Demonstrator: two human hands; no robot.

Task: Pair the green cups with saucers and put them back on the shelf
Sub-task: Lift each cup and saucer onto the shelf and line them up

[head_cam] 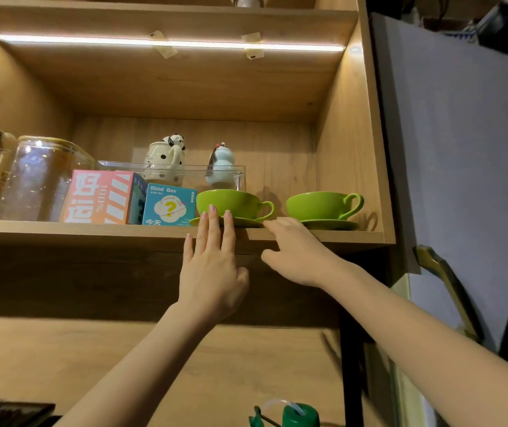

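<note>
Green cup (231, 203) on saucer (246, 222); left hand (211, 266) fingers (214, 223) flat, touching; right hand (292, 254) loose beside, nothing gripped.

Shelf (61, 231): carries all items below.
Left end: two jars (40, 177), side by side.
Right of jars: large box (98, 197), then small box (169, 204).
Behind boxes: tray (185, 171) holding mug (165, 158) and figurine (222, 164).
Right of small box: left cup (231, 203) on left saucer (246, 222).
Far right: right cup (320, 204) on right saucer (329, 224).
</note>
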